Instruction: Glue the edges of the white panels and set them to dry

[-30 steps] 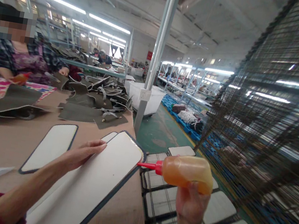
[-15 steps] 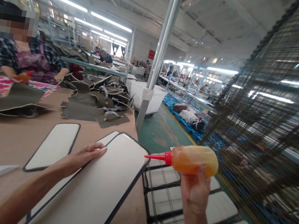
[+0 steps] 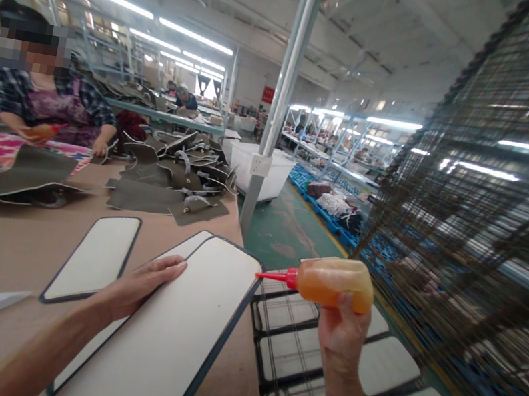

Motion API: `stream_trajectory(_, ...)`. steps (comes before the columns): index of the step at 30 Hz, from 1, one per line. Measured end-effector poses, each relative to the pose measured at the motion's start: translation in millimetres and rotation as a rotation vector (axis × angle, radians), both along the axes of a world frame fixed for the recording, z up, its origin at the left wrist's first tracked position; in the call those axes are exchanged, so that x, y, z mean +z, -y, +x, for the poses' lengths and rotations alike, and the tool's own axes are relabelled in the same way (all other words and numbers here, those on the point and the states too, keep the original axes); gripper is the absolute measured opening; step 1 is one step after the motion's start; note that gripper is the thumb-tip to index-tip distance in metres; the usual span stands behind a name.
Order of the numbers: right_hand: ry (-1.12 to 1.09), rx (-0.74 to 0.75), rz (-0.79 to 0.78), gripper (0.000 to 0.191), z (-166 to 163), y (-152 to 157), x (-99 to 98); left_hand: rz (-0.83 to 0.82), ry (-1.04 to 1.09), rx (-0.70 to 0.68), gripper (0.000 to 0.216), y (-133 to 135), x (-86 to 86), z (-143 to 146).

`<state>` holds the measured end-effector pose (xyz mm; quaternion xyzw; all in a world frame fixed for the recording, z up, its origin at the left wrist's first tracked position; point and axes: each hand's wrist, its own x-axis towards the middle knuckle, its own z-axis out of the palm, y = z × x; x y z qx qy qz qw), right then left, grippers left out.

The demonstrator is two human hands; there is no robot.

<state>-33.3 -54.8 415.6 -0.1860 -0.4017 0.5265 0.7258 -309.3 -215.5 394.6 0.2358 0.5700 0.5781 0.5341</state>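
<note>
In my right hand (image 3: pixel 344 329) is a squeeze bottle of amber liquid (image 3: pixel 334 284), lying on its side with its red nozzle pointing left. The nozzle tip is at the upper right corner of a white panel with a dark edge (image 3: pixel 193 321); whether it touches I cannot tell. My left hand (image 3: pixel 157 278) grips this panel by its left long edge, fingers on top and the thumb side hidden. Another white panel (image 3: pixel 91 351) shows partly beneath it. A third dark-edged panel (image 3: pixel 95 257) lies flat on the table to the left.
The brown table (image 3: pixel 19 238) ends in an edge right of the panels. Beyond it, a wire rack (image 3: pixel 289 351) carries several white panels. Dark grey pieces (image 3: pixel 172 172) are piled at the back. A co-worker (image 3: pixel 53 95) stands far left, and a metal post (image 3: pixel 282 93) rises ahead.
My right hand and the bottle have shifted slightly left, bringing the nozzle tip farther over the panel's corner edge. My left hand keeps its grip. The co-worker's hands have moved a little.
</note>
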Motion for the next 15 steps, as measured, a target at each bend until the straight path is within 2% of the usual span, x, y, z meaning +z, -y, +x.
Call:
stream_trajectory(7,0.005,0.011,-0.004,0.04,0,5,-3.8,0.005,0.019,0.034,0.039,-1,1.7,0)
stream_trajectory(15,0.043,0.058,-0.038,0.044,-3,12,-4.7,0.013,0.01,0.055,0.045,-4,2.1,1)
